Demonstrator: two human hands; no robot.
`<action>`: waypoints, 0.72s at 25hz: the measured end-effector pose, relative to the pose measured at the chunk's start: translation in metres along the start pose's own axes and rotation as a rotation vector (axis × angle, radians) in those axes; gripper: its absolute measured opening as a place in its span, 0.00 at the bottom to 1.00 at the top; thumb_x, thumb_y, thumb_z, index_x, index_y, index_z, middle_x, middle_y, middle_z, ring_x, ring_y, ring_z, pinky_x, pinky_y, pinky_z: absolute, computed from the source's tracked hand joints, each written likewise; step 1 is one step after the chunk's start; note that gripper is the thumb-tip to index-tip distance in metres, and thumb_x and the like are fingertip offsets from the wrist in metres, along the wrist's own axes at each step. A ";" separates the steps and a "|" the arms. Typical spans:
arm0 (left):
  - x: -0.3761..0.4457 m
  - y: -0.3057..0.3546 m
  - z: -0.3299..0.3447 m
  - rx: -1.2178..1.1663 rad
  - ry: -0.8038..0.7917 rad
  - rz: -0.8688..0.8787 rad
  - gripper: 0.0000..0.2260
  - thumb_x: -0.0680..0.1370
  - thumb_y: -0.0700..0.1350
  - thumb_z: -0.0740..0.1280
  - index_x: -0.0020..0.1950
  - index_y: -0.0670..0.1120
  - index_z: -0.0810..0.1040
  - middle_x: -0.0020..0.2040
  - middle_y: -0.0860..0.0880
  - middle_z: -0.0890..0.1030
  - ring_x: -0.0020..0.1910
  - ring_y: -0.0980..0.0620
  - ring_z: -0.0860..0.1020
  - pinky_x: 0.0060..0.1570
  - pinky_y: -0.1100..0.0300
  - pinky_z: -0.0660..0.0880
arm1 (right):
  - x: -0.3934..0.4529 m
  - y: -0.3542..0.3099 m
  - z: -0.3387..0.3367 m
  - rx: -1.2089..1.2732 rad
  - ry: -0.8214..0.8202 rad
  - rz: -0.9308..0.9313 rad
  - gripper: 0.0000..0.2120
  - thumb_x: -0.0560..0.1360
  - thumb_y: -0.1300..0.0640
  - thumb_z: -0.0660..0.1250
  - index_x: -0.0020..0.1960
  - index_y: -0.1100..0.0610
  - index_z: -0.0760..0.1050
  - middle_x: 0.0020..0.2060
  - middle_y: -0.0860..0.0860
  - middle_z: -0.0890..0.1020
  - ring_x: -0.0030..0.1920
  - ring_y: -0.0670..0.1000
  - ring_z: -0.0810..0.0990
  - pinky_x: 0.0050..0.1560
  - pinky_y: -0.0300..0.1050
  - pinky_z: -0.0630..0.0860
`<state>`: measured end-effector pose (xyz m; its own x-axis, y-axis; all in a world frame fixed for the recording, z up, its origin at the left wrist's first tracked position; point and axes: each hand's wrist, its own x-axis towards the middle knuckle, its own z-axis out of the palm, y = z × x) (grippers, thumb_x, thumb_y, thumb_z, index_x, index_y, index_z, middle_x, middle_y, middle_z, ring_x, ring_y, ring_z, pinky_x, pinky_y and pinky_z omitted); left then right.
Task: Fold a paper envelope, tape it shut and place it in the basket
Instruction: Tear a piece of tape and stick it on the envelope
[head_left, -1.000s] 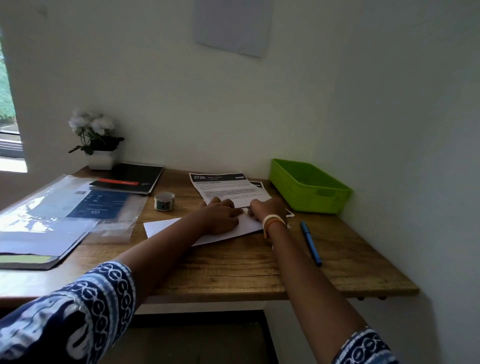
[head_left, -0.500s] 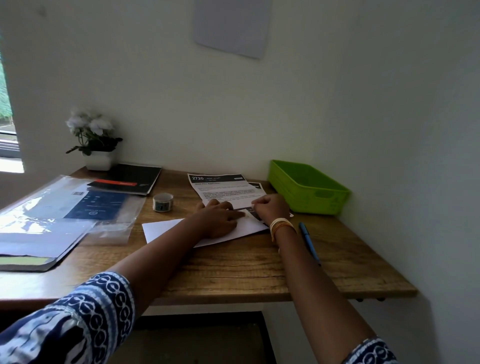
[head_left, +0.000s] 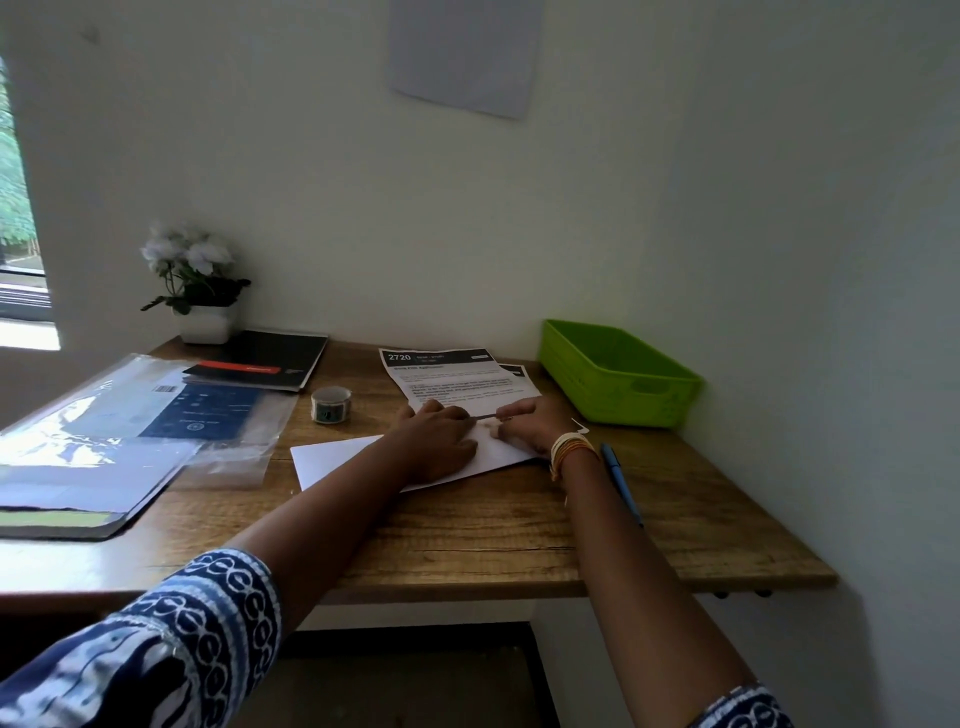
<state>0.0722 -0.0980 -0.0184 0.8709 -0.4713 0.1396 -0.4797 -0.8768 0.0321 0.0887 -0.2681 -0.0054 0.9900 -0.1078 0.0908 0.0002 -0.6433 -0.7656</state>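
A white paper envelope (head_left: 337, 460) lies flat on the wooden desk (head_left: 493, 535), its right half covered by both hands. My left hand (head_left: 441, 441) rests palm down on the middle of it with the fingers spread flat. Just right of it, my right hand (head_left: 535, 423) has curled fingers that pinch the envelope's far edge, where a thin dark strip shows between the two hands. A small roll of tape (head_left: 331, 404) stands on the desk left of the hands. The green basket (head_left: 639, 400) sits at the back right corner, with nothing visible inside.
A printed sheet (head_left: 452, 376) lies just beyond the hands. A blue pen (head_left: 621, 480) lies right of my right wrist. A black notebook (head_left: 270, 358), a clear plastic sleeve of papers (head_left: 130, 415) and a potted white flower (head_left: 200, 291) fill the left side. Walls close off the back and right.
My right hand has slid left along the envelope's far edge, towards my left hand. My left hand has stayed pressed on the paper.
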 end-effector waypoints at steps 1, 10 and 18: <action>0.000 0.000 0.000 -0.005 0.005 0.002 0.24 0.81 0.55 0.51 0.75 0.50 0.60 0.75 0.50 0.62 0.72 0.46 0.60 0.68 0.43 0.57 | -0.002 -0.001 0.001 0.030 0.021 -0.023 0.12 0.67 0.59 0.76 0.51 0.58 0.84 0.54 0.54 0.83 0.60 0.53 0.78 0.65 0.45 0.71; -0.006 -0.007 0.001 -0.035 0.160 -0.245 0.43 0.63 0.77 0.58 0.62 0.43 0.70 0.62 0.39 0.72 0.61 0.40 0.71 0.57 0.48 0.70 | -0.009 -0.010 -0.007 -0.121 -0.143 0.014 0.22 0.72 0.60 0.71 0.65 0.61 0.75 0.66 0.57 0.75 0.68 0.55 0.71 0.68 0.45 0.66; -0.003 -0.026 -0.022 -0.372 0.313 -0.283 0.16 0.70 0.60 0.69 0.42 0.47 0.83 0.42 0.47 0.82 0.45 0.47 0.80 0.39 0.59 0.71 | -0.008 -0.011 -0.003 0.054 0.198 0.072 0.13 0.73 0.57 0.65 0.32 0.60 0.77 0.34 0.57 0.79 0.40 0.56 0.77 0.42 0.44 0.71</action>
<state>0.0797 -0.0714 0.0024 0.9249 -0.1218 0.3603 -0.2866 -0.8459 0.4498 0.0801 -0.2626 0.0044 0.9408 -0.3020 0.1536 -0.0568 -0.5875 -0.8072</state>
